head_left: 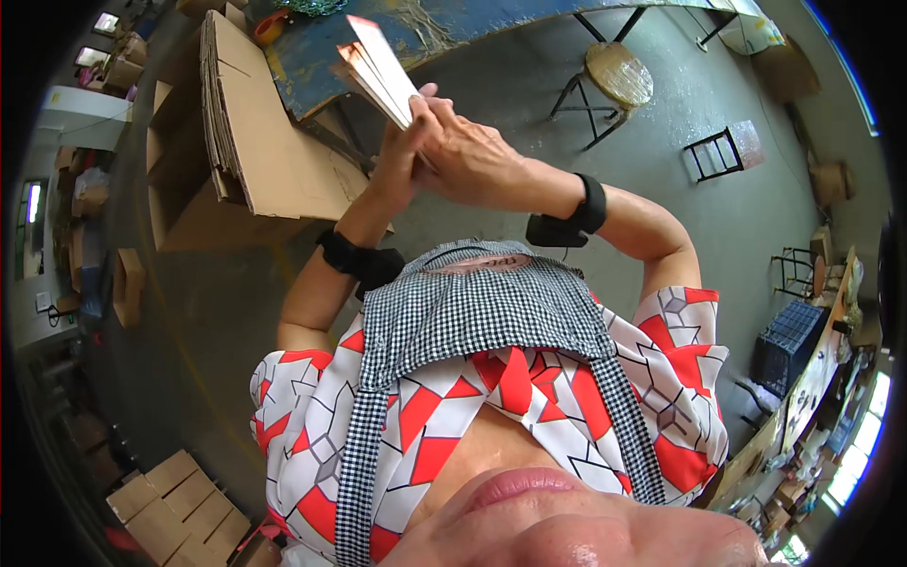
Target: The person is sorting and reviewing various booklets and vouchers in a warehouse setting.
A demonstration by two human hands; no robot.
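Note:
Up in front of me, my left hand [395,168] and my right hand [472,156] come together around a small stack of white cards [381,74] with red-orange edges. The cards fan slightly apart and stick up and to the left out of my fingers. My right hand wraps over their lower end, its thumb and fingers pressed against them. Behind it, my left hand grips the same end from the left, and part of it is hidden. Each of my wrists carries a black band.
Folded cardboard [283,151] stands left of my hands, beside an open box. Beyond is a worn blue table [501,17]. Farther right are a round stool [619,77] and a small black-framed stool [715,156]. A dark blue crate [789,348] stands right; cartons [179,510] lie lower left.

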